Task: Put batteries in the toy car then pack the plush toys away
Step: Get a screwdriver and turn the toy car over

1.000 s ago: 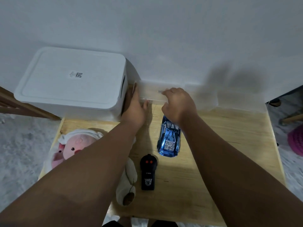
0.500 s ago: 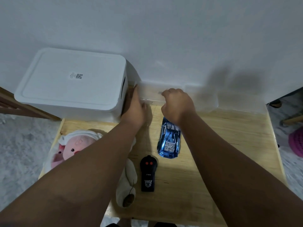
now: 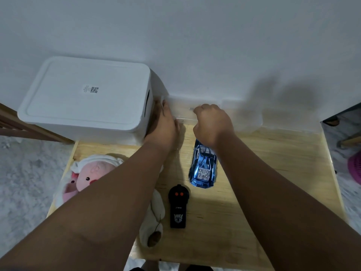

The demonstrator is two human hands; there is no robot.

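A shiny blue toy car (image 3: 203, 169) sits mid-table, nose towards me, with a black remote (image 3: 178, 207) just in front of it. At the left edge lies a pink pig plush (image 3: 91, 175); a white plush (image 3: 152, 227) shows beneath my left forearm. A clear plastic box (image 3: 244, 116) stands against the wall. My left hand (image 3: 164, 124) presses straight fingers against the box's left end. My right hand (image 3: 211, 124) has its fingers curled over the box's front top edge. No batteries are visible.
A white lidded storage bin (image 3: 88, 98) stands at the back left, touching my left hand. The wooden table (image 3: 273, 173) is bare on its right half. A pink basket (image 3: 354, 169) and grey carpet lie beyond the right edge.
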